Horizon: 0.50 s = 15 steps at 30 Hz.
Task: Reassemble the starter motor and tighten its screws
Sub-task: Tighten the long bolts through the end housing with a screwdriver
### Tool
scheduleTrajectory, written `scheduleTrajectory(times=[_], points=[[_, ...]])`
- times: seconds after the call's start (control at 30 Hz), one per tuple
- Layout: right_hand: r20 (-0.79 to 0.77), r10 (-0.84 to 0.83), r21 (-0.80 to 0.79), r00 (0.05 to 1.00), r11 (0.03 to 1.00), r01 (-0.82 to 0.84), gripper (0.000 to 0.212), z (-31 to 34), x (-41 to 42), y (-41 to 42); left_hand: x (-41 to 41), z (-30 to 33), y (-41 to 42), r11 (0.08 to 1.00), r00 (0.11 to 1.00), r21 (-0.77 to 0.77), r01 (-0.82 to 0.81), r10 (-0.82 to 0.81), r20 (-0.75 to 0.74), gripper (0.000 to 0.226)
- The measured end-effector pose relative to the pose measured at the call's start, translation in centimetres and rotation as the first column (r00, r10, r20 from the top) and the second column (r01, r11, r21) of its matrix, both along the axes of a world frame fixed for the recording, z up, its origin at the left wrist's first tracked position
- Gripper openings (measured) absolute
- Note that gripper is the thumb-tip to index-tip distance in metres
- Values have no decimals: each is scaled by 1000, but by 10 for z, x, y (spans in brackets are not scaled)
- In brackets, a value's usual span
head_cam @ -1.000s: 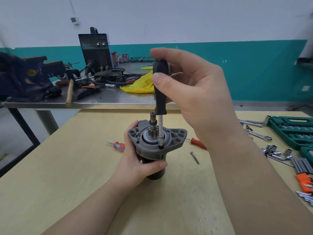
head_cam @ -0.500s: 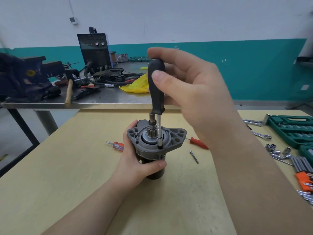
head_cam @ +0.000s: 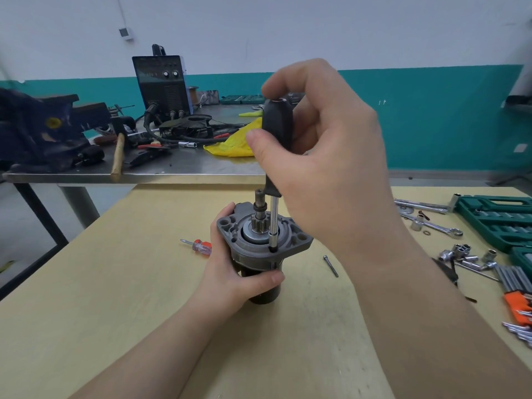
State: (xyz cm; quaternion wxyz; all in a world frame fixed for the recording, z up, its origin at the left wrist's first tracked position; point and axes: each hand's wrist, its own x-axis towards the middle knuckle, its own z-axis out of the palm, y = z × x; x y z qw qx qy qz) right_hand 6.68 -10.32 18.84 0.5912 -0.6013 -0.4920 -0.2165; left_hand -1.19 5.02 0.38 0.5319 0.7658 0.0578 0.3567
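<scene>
The small red-handled screwdriver (head_cam: 201, 247) lies unused on the wooden table (head_cam: 115, 283), just left of the work. The left hand (head_cam: 230, 272) wraps around the dark body of the starter motor (head_cam: 263, 246), thumb across the front, holding it upright on the table with its flange and gear shaft pointing up. The black-handled screwdriver (head_cam: 277, 131) stands nearly vertical, its tip down in a screw hole at the front of the flange. The right hand (head_cam: 325, 168) grasps the handle from the side, thumb on the near face and fingers curled over the top.

To drive this screw well, I judge the shaft should stay in line with the hole, with steady downward pressure while turning, and the left hand should resist the twist so the motor does not spin or tip. The risk is the tip slipping out and rounding the screw head.

To the right, 1 loose bolt (head_cam: 330, 265) lies on the table, probably for another hole; wrenches and sockets (head_cam: 460, 254) sit farther right.

Compared with 0.5 s ago, the thumb sits lower and further around the handle, which suggests a turn in progress; the motor and the left hand's grip look unchanged.
</scene>
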Motion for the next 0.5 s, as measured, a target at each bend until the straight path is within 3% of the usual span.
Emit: scheduleTrajectory(times=[0.07, 0.13, 0.27, 0.33, 0.5], points=[[-3, -6, -3, 1000, 1000, 6, 25, 0, 0, 1, 1, 0, -1, 1000, 1000, 13, 1, -1, -6, 121], [-107, 123, -24, 987, 992, -127, 22, 2, 4, -1, 0, 1, -2, 1000, 1000, -1, 7, -7, -13, 119], [-400, 512, 40, 760, 838, -544, 19, 5, 18, -9, -1, 2, -3, 1000, 1000, -11, 17, -18, -11, 120], [-433, 582, 46, 688, 777, -628, 23, 4, 23, -11, -1, 3, -3, 999, 1000, -22, 25, -26, -11, 120], [-439, 651, 39, 620, 703, -710, 34, -3, 29, -7, -2, 4, -4, 999, 999, -22, 48, -49, -23, 120]])
